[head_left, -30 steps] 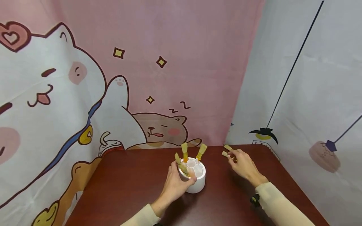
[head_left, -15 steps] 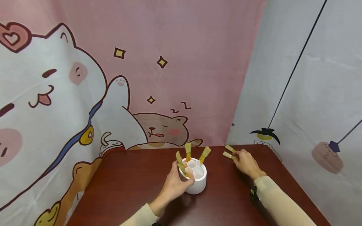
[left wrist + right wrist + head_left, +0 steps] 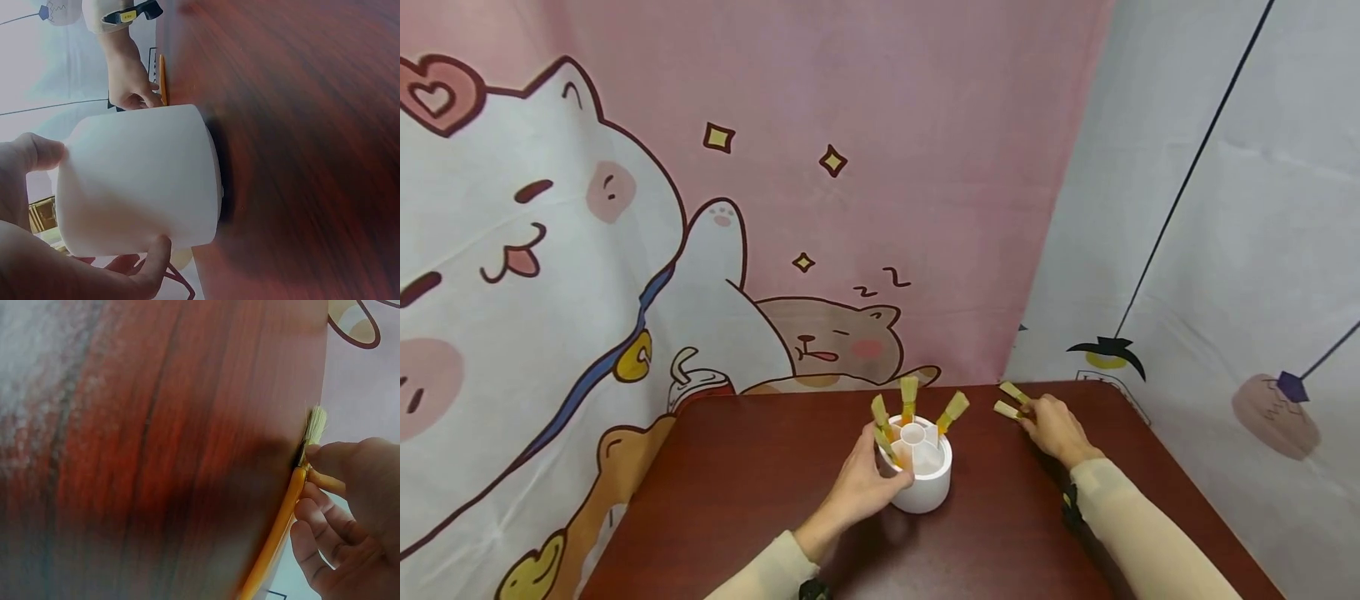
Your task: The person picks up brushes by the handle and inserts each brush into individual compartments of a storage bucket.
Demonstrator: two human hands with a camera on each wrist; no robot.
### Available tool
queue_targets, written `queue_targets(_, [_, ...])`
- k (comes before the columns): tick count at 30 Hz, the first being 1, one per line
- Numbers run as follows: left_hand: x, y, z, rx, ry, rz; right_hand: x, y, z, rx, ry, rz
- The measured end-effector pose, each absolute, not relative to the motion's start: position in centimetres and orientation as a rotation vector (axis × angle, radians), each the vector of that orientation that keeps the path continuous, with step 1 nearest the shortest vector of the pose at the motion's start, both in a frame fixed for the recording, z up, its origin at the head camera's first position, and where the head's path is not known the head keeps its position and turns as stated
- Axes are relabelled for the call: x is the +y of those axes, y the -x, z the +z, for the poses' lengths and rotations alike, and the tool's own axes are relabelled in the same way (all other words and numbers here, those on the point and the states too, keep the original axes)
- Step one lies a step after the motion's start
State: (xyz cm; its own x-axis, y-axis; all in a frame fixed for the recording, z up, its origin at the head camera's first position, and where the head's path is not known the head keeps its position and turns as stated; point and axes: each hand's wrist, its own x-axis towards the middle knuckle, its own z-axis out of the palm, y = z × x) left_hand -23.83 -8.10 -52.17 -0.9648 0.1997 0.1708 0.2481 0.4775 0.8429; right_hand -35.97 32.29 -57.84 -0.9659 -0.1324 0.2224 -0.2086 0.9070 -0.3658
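A white round pot (image 3: 922,493) with compartments stands on the table; my left hand (image 3: 859,487) grips its left side, thumb toward the front. Several flat bristle paintbrushes (image 3: 909,395) stand bristles up in it, leaning outward. The left wrist view shows the pot's smooth wall (image 3: 137,175) between thumb and fingers. To the right, my right hand (image 3: 1054,431) pinches a paintbrush (image 3: 328,482) with a yellow-orange handle. Beside it another paintbrush (image 3: 275,531) lies along the table, its pale bristles pointing to the far left in the head view. My fingers partly hide both handles.
The dark red wooden table (image 3: 760,467) runs back to a cartoon-printed cloth (image 3: 925,208), with another pale cloth (image 3: 1210,250) along the right. Dark bands (image 3: 1072,507) sit at both wrists, by the cream sleeves.
The right hand has drawn slightly back and right over the paintbrushes, exposing more of their bristle ends. The pot's paintbrushes have shifted right and the pot looks slightly turned in my left hand.
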Motion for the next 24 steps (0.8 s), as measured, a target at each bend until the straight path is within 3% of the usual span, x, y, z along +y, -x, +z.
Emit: queue_targets(24, [-9.2,24.0,-52.2,-2.624,0.454,-1.669,32.1,35.4,-57.5,-2.828,-0.321,0.673])
